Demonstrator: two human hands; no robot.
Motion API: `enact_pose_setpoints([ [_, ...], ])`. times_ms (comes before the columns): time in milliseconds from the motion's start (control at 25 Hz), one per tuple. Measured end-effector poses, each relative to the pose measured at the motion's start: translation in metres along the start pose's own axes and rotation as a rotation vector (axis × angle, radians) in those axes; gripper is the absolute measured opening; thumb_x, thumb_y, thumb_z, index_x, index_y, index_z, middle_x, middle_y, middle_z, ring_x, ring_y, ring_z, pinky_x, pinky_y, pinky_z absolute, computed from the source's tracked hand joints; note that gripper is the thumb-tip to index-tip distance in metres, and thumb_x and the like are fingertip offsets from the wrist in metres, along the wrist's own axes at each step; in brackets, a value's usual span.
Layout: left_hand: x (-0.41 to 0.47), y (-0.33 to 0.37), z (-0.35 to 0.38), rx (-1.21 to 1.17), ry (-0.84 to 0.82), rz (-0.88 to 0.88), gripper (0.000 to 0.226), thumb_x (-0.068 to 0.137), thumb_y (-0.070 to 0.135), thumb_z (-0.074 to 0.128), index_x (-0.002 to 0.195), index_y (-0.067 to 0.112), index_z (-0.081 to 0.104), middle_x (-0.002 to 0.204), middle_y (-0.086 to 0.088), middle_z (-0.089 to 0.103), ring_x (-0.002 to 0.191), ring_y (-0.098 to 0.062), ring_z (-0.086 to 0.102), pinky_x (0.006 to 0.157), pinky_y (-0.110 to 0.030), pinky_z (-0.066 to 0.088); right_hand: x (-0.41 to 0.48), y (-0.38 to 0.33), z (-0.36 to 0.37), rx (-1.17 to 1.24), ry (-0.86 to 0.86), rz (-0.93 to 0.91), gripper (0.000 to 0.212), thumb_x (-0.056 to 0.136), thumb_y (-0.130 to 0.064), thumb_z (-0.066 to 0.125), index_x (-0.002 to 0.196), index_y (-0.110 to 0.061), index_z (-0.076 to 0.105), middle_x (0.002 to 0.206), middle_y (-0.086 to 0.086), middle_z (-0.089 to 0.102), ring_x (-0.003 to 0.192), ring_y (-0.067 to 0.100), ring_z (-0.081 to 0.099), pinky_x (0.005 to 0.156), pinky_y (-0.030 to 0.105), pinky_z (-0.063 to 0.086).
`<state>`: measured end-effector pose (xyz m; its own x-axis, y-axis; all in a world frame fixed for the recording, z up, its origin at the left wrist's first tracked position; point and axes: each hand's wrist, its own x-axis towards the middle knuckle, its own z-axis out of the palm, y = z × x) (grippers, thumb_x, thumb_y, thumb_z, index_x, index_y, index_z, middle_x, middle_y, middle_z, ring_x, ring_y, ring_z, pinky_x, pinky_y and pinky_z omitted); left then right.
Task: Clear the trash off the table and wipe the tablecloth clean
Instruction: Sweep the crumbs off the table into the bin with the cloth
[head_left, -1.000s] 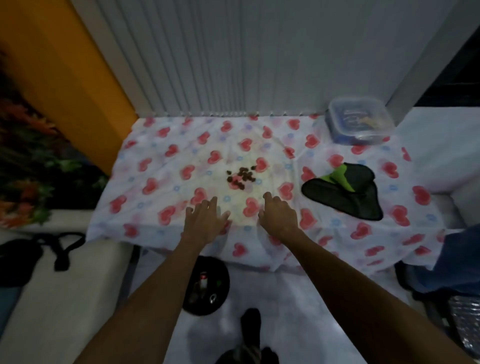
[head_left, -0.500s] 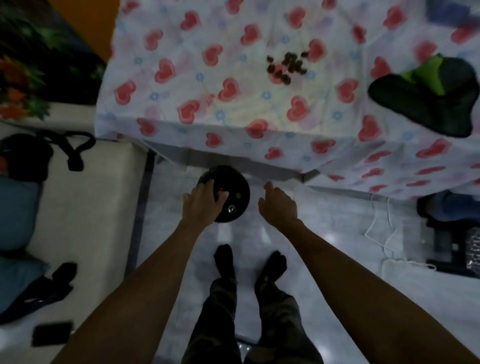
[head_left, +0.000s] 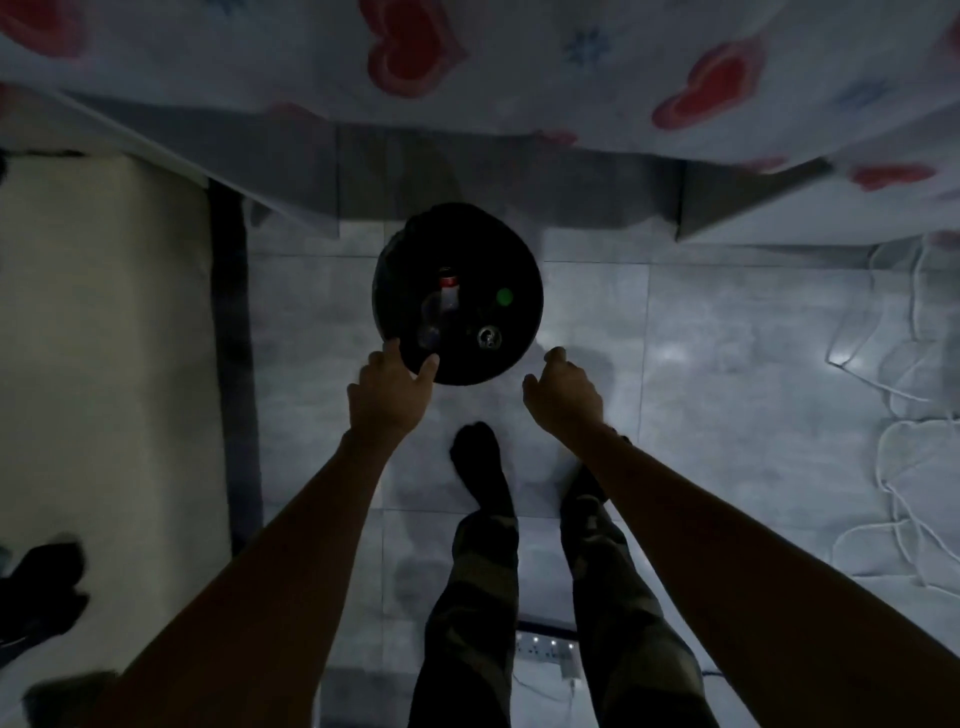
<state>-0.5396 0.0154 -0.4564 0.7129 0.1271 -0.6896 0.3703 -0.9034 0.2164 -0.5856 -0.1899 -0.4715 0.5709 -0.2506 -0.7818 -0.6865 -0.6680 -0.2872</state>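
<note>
Grey floor tiles (head_left: 701, 364) are seen below; the black bin's (head_left: 514, 270) rim is gripped by the left hand (head_left: 389, 395), while the right hand (head_left: 563, 392) is held loosely curled, empty.

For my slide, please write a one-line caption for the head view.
Left hand grips the rim of the bin on the floor below the tablecloth; right hand hovers beside it.

A round bin (head_left: 457, 244) stands on the floor (head_left: 701, 338) just in front of the bench, whose tablecloth (head_left: 519, 62) hangs over the edge behind it; bottles (head_left: 441, 306) lie inside the bin. The left hand (head_left: 389, 395) touches the bin's near rim, and the right hand (head_left: 563, 392) is just beside the bin on its right, apart from it. A cushioned seat (head_left: 104, 338) lies to the left, loose cables (head_left: 914, 441) to the right.
</note>
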Motion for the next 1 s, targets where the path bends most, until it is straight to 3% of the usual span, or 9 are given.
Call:
enact_pose_setpoints([
  [200, 0.065, -0.026, 0.047, -0.152, 0.098, -0.047, 0.068, 0.095, 0.041, 0.065, 0.143, -0.001, 0.041, 0.133, -0.029, 0.051, 0.121, -0.049, 0.055, 0.097, -0.057, 0.051, 0.065, -0.005, 0.036, 0.099, 0.074, 0.103, 0.043, 0.099, -0.038, 0.048, 0.128, -0.006, 0.043, 0.113, 0.015, 0.064, 0.098, 0.035, 0.063, 0.073, 0.037, 0.042],
  [360, 0.092, -0.030, 0.069, -0.241, 0.116, -0.145, 0.070, 0.093, 0.024, 0.071, 0.144, -0.009, 0.037, 0.137, -0.033, 0.047, 0.127, -0.049, 0.049, 0.101, -0.050, 0.047, 0.090, -0.007, 0.055, 0.210, 0.089, 0.181, 0.033, 0.099, -0.035, 0.047, 0.122, -0.011, 0.047, 0.105, 0.012, 0.068, 0.082, 0.028, 0.059, 0.071, 0.038, 0.050],
  [560, 0.104, -0.033, 0.076, -0.249, 0.100, -0.239, 0.047, 0.091, 0.008, 0.065, 0.130, -0.013, 0.050, 0.128, -0.034, 0.057, 0.120, -0.050, 0.056, 0.098, -0.054, 0.051, 0.101, 0.010, 0.048, 0.243, 0.060, 0.175, 0.024, 0.094, -0.028, 0.054, 0.113, -0.012, 0.057, 0.096, 0.005, 0.064, 0.086, 0.026, 0.066, 0.072, 0.037, 0.057],
  [720, 0.078, -0.031, 0.068, -0.451, 0.084, -0.324, 0.047, 0.083, 0.014, 0.072, 0.121, -0.001, 0.049, 0.119, -0.028, 0.064, 0.108, -0.047, 0.064, 0.089, -0.054, 0.057, 0.086, 0.022, 0.025, 0.232, 0.048, 0.133, 0.022, 0.091, -0.026, 0.060, 0.110, -0.015, 0.062, 0.103, 0.006, 0.068, 0.088, 0.024, 0.064, 0.075, 0.037, 0.058],
  [880, 0.021, -0.019, 0.050, -0.549, 0.068, -0.322, 0.057, 0.060, 0.034, 0.067, 0.108, 0.009, 0.048, 0.104, -0.018, 0.067, 0.093, -0.040, 0.067, 0.080, -0.051, 0.060, 0.037, 0.041, -0.005, 0.219, 0.003, 0.096, 0.027, 0.089, -0.025, 0.063, 0.112, -0.011, 0.062, 0.106, 0.009, 0.069, 0.094, 0.027, 0.066, 0.080, 0.040, 0.060],
  [1000, -0.039, -0.001, 0.021, -0.552, 0.095, -0.294, 0.055, 0.064, 0.037, 0.069, 0.104, 0.006, 0.048, 0.094, -0.020, 0.067, 0.084, -0.039, 0.067, 0.070, -0.045, 0.056, -0.021, 0.053, -0.041, 0.237, -0.015, 0.070, 0.030, 0.091, -0.029, 0.064, 0.112, -0.009, 0.062, 0.111, 0.010, 0.069, 0.102, 0.028, 0.066, 0.081, 0.034, 0.056],
])
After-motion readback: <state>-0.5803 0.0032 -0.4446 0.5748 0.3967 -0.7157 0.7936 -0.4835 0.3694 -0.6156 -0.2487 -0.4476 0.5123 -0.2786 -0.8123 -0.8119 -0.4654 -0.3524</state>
